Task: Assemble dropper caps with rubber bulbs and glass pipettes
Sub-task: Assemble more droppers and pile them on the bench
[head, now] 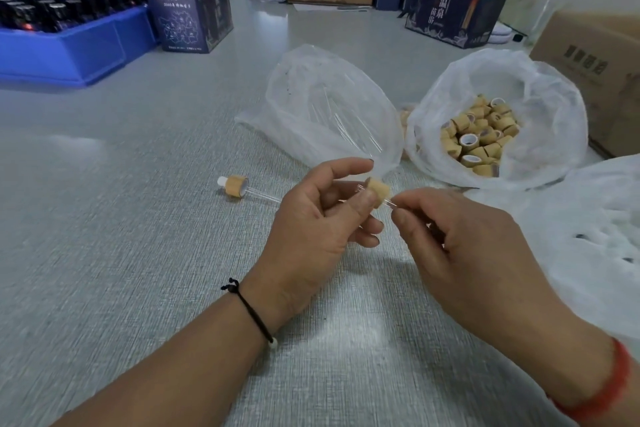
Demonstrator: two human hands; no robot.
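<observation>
My left hand (322,215) pinches a bamboo-coloured dropper cap (378,191) between thumb and forefinger. My right hand (460,239) pinches a thin glass pipette (388,203) whose end sits at the cap's opening. A finished dropper (236,185), with white bulb, bamboo cap and glass pipette, lies on the grey table to the left of my hands. A clear bag (550,104) behind my right hand holds several loose bamboo caps (479,135). Another clear bag (311,90) holds glass pipettes (346,128).
A blue bin (76,45) of dark bottles stands at the far left, beside stacked dark boxes (190,21). Cardboard boxes (602,55) line the right and far edges. A white bag (602,236) lies at my right. A person in red sits at the far end.
</observation>
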